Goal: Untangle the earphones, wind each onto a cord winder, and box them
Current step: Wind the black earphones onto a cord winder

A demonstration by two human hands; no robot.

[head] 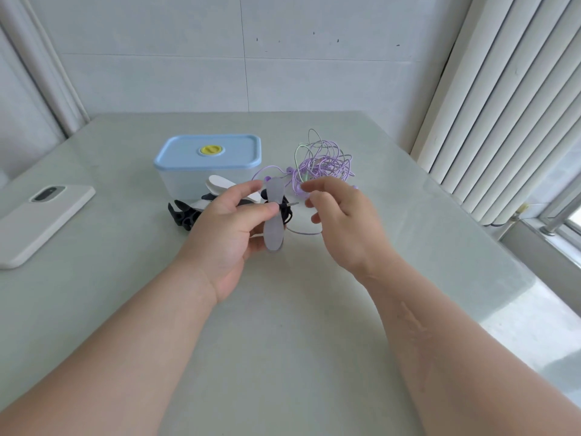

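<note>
Several spare winders (184,215) lie just before the lidded box (176,179).

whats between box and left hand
Head view: a white cord winder and a black cord winder lie between the blue-lidded box and the left hand, which holds a translucent grey cord winder.

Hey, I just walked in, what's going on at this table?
A person is sorting earphones at a table. Their left hand grips a pale cord winder with a black cord wrapped round its middle and the plug sticking out. The right hand hovers beside it, close to the purple earphones, which lie in a tangled heap. Whether it holds anything is unclear. The blue-lidded box stands closed behind.
</note>
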